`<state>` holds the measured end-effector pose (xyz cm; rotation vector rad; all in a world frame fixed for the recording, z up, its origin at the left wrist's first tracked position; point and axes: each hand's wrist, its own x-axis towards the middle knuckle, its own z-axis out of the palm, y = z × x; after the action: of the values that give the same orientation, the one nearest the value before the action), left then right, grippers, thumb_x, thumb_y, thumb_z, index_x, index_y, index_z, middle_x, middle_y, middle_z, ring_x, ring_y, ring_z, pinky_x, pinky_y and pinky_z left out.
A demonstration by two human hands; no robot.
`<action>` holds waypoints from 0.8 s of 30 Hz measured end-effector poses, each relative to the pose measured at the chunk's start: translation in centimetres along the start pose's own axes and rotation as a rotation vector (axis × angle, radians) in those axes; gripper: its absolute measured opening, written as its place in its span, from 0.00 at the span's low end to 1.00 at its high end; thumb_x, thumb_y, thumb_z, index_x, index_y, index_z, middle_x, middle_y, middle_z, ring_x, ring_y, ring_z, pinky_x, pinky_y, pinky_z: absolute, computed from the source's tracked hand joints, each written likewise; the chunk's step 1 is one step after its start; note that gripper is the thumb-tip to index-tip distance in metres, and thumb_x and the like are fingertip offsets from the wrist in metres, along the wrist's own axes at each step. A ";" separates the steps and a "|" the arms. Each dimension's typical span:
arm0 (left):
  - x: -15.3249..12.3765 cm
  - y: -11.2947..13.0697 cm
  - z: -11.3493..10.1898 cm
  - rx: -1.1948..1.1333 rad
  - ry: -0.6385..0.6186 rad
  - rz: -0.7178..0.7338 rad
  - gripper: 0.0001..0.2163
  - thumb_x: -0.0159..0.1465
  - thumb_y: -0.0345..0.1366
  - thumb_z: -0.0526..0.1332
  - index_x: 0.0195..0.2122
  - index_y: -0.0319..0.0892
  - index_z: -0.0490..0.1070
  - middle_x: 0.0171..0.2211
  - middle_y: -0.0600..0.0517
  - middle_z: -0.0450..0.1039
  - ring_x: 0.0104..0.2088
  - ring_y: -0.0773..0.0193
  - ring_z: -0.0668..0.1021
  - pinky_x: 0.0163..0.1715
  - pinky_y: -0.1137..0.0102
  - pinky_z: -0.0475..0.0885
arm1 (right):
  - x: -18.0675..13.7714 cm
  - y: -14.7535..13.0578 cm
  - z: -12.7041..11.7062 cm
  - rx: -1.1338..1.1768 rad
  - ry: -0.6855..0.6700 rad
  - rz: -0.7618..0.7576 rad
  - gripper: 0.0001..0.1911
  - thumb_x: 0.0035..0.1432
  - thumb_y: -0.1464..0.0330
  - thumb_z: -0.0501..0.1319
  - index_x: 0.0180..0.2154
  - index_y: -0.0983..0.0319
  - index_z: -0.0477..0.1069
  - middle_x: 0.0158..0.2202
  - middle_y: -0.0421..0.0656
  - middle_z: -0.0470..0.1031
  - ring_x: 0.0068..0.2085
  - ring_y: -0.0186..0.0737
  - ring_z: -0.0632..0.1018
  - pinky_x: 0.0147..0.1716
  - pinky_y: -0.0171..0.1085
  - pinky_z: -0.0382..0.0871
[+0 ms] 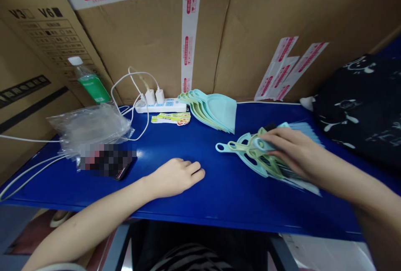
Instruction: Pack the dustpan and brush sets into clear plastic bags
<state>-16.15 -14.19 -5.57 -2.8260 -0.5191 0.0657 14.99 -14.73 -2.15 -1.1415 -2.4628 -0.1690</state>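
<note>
My left hand (pixel 175 177) rests on the blue table (pixel 194 204) with its fingers loosely curled and nothing in them. My right hand (pixel 290 150) lies on a pile of small brushes (pixel 250 154) in light blue and pale green, its fingers closed on the handle of one light blue brush. Behind the pile stands a nested stack of mini dustpans (pixel 216 112), blue on top, green beneath.
A stack of clear plastic bags (pixel 90 127) and a phone (pixel 108 160) lie at the left. A power strip (pixel 159 105) with chargers and white cables, a label strip (pixel 171 118) and a green bottle (pixel 89 81) stand at the back. Cardboard boxes wall the table; a black bag (pixel 360 104) sits right.
</note>
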 end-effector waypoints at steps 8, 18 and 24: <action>0.0 0.0 0.0 -0.001 -0.024 0.017 0.09 0.67 0.26 0.53 0.47 0.37 0.67 0.35 0.50 0.73 0.29 0.64 0.76 0.25 0.68 0.70 | 0.8 -0.4 2.1 0.039 -0.110 -0.007 0.23 0.69 0.58 0.43 0.51 0.60 0.72 0.41 0.51 0.76 0.42 0.50 0.78 0.41 0.49 0.74; -0.1 0.1 0.2 0.002 0.044 0.013 0.08 0.66 0.26 0.55 0.45 0.37 0.68 0.33 0.52 0.72 0.26 0.64 0.75 0.23 0.67 0.69 | -0.2 0.1 2.2 -0.088 -0.051 -0.050 0.25 0.69 0.58 0.43 0.49 0.60 0.74 0.42 0.51 0.78 0.42 0.50 0.79 0.40 0.46 0.75; -0.1 0.2 0.3 -0.003 0.039 0.008 0.08 0.66 0.26 0.54 0.45 0.37 0.67 0.34 0.51 0.72 0.27 0.65 0.75 0.23 0.68 0.69 | -0.4 0.5 2.9 -0.272 0.014 -0.111 0.28 0.71 0.58 0.40 0.48 0.64 0.74 0.38 0.52 0.80 0.40 0.51 0.80 0.35 0.47 0.72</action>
<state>-16.18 -14.32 -5.88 -2.8260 -0.4994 0.0118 14.63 -13.84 -5.00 -1.1035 -2.5478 -0.5582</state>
